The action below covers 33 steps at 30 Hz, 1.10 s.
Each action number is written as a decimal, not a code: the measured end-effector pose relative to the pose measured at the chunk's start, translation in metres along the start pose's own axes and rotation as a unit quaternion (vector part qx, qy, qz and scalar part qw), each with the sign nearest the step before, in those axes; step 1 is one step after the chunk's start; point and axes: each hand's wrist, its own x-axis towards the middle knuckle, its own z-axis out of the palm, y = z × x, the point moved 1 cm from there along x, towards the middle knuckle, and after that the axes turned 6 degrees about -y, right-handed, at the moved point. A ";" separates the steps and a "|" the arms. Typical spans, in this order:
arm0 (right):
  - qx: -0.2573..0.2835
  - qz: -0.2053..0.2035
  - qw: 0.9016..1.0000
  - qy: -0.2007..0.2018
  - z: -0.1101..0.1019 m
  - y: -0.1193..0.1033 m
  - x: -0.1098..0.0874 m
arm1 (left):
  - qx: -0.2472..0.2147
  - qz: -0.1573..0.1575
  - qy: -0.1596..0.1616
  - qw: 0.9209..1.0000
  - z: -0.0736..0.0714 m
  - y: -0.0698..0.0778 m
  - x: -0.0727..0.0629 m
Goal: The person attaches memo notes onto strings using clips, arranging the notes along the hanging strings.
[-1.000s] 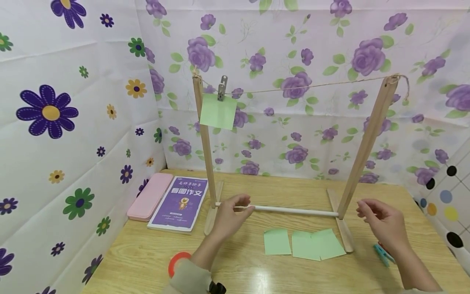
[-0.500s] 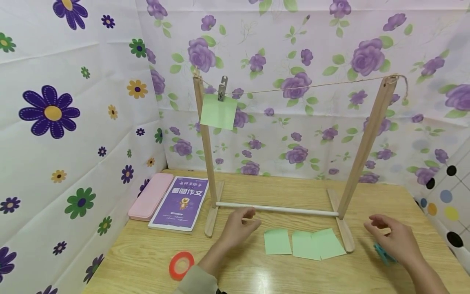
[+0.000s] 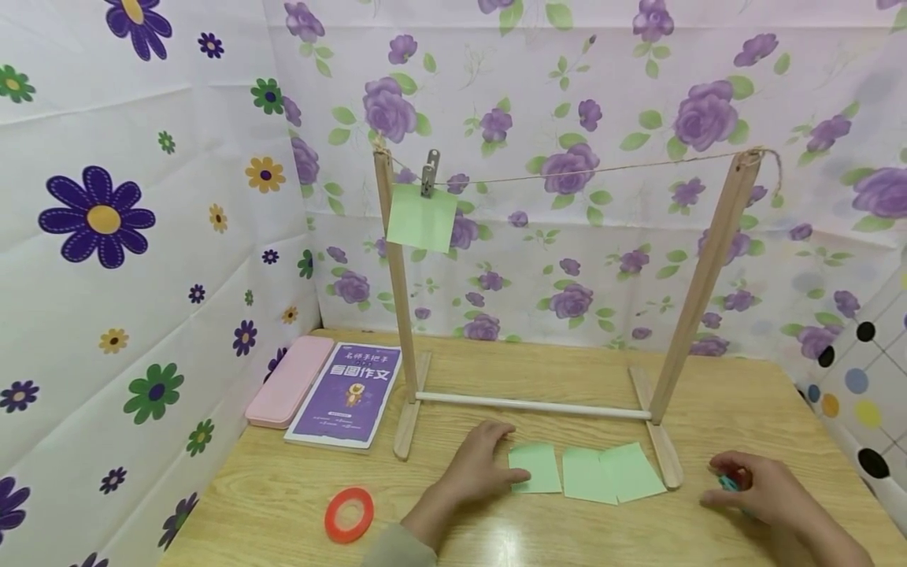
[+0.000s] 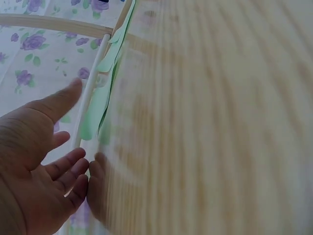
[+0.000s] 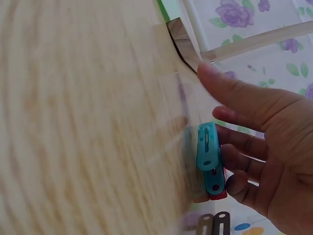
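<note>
My left hand [image 3: 482, 468] hovers at the left edge of a green sticky note [image 3: 536, 469], thumb and fingers spread apart. Two more green notes [image 3: 591, 474] lie overlapping to its right. In the left wrist view the fingers of my left hand [image 4: 36, 161] hold nothing. My right hand [image 3: 768, 492] is around a teal clothespin [image 5: 208, 147]; the fingers are beside it and the thumb stands away from it. Part of a red clothespin [image 5: 219, 195] shows behind the teal one. A fourth-side view of the notes is edge-on in the left wrist view.
A wooden frame [image 3: 697, 291] with a white rod [image 3: 531, 405] carries a string [image 3: 602, 168]. A metal clip [image 3: 428, 177] holds a green note [image 3: 423, 219] there. A roll of red tape [image 3: 349, 515], a purple book [image 3: 346, 394] and a pink case [image 3: 290, 380] lie left.
Both hands have come down and nearer. My left hand has moved right from the rod to the left note; my right hand has lowered to the teal clothespin.
</note>
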 end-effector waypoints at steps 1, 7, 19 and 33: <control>0.003 0.001 1.000 -0.005 0.000 0.001 -0.001 | 0.015 0.000 -0.004 1.000 0.001 0.001 0.000; 0.012 0.005 1.000 -0.008 -0.001 0.003 -0.002 | 0.044 0.010 -0.009 0.999 0.000 0.004 0.000; -0.036 0.021 0.998 -0.042 -0.007 0.011 -0.011 | -0.058 -0.008 -0.013 0.998 -0.001 -0.006 0.005; -0.047 -0.037 0.994 0.093 -0.001 0.014 -0.015 | -0.103 0.003 0.004 0.995 -0.003 -0.014 0.005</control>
